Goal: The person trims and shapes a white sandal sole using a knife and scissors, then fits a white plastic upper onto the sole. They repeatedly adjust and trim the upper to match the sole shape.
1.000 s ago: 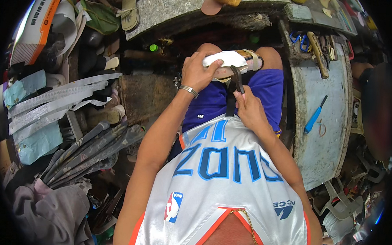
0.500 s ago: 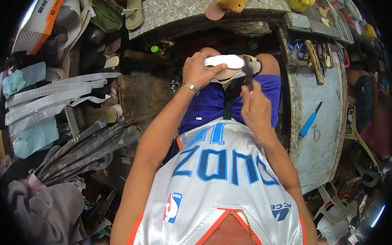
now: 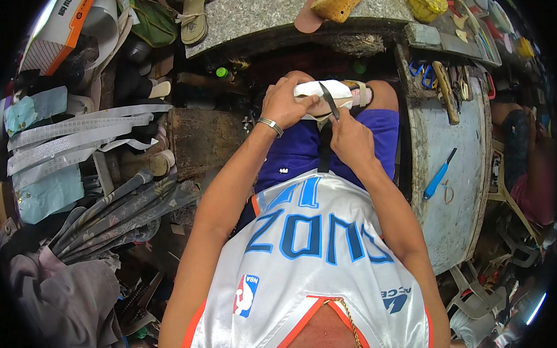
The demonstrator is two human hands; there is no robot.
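Observation:
My left hand (image 3: 285,103) is closed round one end of a beige sandal (image 3: 319,108) resting across my knees, its thumb along the near side. A smooth white piece (image 3: 341,90) covers part of the sandal, and pale straps (image 3: 362,95) show at the right end. In my right hand (image 3: 353,140) is a knife (image 3: 327,97); my fingers wrap its lower end. Its dark blade points up and left across the white piece. Whether the blade touches it, I cannot tell.
On the right a worn board (image 3: 452,211) bears a blue-handled tool (image 3: 438,179), a wooden-handled tool (image 3: 444,91) and blue-handled scissors (image 3: 424,75). A stone slab (image 3: 253,20) spans the front. White strips (image 3: 84,130) and grey cloth (image 3: 65,301) crowd the left. Another person (image 3: 536,177) sits at far right.
My right hand and the knife have moved left, from the sandal's strapped end to over the white piece. My left hand keeps its hold, shifted very slightly.

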